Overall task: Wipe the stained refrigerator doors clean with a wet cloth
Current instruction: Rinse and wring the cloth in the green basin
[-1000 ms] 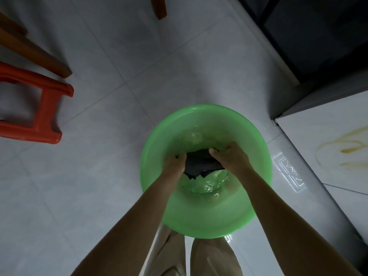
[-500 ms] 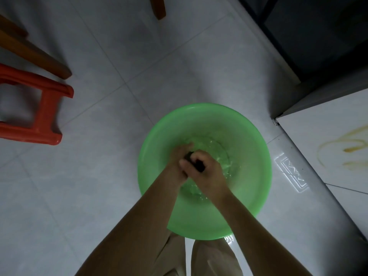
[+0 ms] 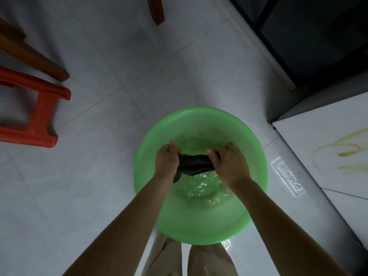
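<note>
The pale tiled floor (image 3: 99, 176) fills most of the view. At the far right stands a dark cabinet front (image 3: 318, 36), and nearer along the right edge is the white refrigerator door (image 3: 322, 148), marked with looping yellow-brown stains (image 3: 346, 154). A round green basin (image 3: 199, 226) sits on the floor in the middle, just left of the refrigerator door and apart from it, with shallow water (image 3: 201, 186) glinting in its bottom.

At the left edge is an orange-red plastic stool (image 3: 41, 116), with a brown wooden leg (image 3: 31, 56) beyond it and another wooden leg (image 3: 157, 8) at the far centre. Beige trousers (image 3: 209, 259) show at the near edge beneath the basin.

Two bare forearms reach from the near side into the basin. The left grip (image 3: 166, 163) is curled round one end of the dark cloth (image 3: 194, 164), and the right grip (image 3: 231, 164) is curled round the other end. The cloth is bunched into a thick twisted band stretched between them, held above the water inside the basin, with a short tail hanging below the left grip.
</note>
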